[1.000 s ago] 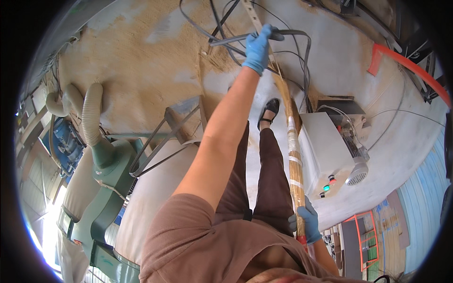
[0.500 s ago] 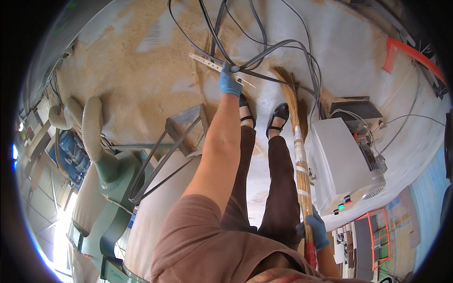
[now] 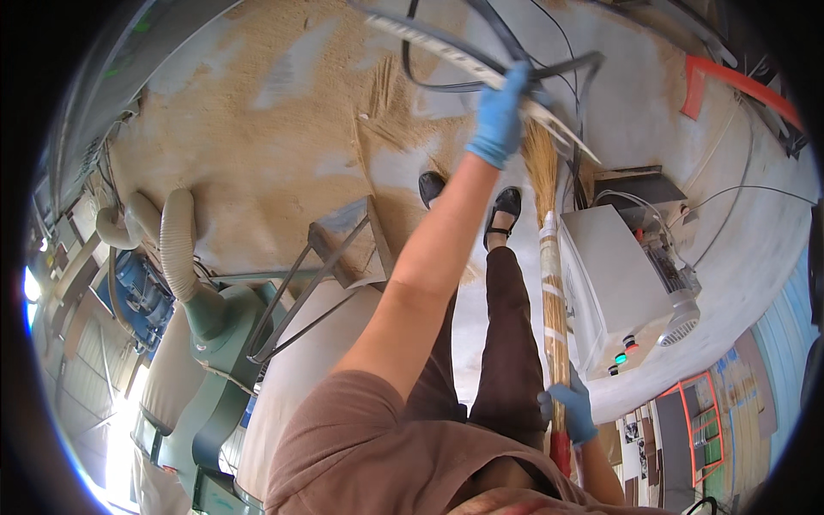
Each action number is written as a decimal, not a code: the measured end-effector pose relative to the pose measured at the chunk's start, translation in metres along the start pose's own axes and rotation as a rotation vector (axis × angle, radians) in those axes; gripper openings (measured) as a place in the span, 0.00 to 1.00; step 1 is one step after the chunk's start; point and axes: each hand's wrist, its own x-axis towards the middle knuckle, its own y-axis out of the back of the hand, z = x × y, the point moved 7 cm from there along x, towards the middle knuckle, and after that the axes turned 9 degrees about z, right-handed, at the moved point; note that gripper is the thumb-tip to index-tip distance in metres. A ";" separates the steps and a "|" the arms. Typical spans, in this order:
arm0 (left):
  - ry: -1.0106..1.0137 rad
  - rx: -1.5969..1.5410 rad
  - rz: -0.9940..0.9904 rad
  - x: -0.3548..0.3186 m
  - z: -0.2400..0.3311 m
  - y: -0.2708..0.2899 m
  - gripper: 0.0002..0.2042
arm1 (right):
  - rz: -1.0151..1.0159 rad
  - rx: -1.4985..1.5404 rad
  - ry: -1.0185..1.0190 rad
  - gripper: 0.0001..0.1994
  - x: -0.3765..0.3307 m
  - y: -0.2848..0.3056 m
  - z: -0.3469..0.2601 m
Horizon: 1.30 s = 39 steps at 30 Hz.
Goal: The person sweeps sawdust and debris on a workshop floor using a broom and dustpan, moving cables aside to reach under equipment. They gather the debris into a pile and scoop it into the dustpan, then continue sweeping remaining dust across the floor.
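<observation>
My left hand (image 3: 501, 112), in a blue glove, is closed round a long pale strip with dark marks or slots (image 3: 433, 45) and a bundle of black cables (image 3: 565, 66). The strip slants across the hand, blurred by motion. It is held above the floor, over the broom's bristle end. In my right hand (image 3: 573, 410), also gloved in blue, is the handle of a straw broom (image 3: 550, 279), wrapped with pale bands and red at its near end. The bristles point away from me, partly hidden behind my left hand and the strip.
Brown dust covers much of the floor (image 3: 300, 129). To my right stands a grey control box (image 3: 614, 266) with a motor and wires. A green machine with a ribbed hose (image 3: 178, 245) and a metal frame (image 3: 330, 253) stand left. An orange-red bar (image 3: 747, 90) lies far right.
My left hand has risen and swung right, lifting the strip and cables off the floor. My left foot has shifted left. My right hand keeps hold of the broom.
</observation>
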 end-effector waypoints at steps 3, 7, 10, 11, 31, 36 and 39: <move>0.035 0.079 -0.126 -0.046 0.009 -0.084 0.17 | -0.028 -0.054 -0.018 0.26 0.024 -0.029 -0.007; 0.066 0.333 -0.314 -0.084 0.017 -0.151 0.19 | -0.208 -0.218 -0.095 0.20 0.039 -0.076 -0.001; 0.041 0.523 -0.374 -0.103 0.019 -0.168 0.20 | -0.178 -0.214 -0.112 0.20 0.023 -0.074 0.001; 0.027 0.547 -0.379 -0.104 0.021 -0.171 0.20 | -0.183 -0.212 -0.090 0.21 0.015 -0.070 -0.001; 0.127 0.536 -0.276 -0.120 0.036 -0.152 0.22 | -0.314 -0.270 0.149 0.36 0.008 -0.133 -0.053; 0.147 0.484 -0.274 -0.124 0.044 -0.144 0.22 | -0.249 -0.183 0.301 0.35 0.010 -0.158 -0.061; 0.156 0.549 -0.279 -0.126 0.049 -0.138 0.22 | -0.250 -0.535 0.894 0.26 0.035 -0.208 -0.113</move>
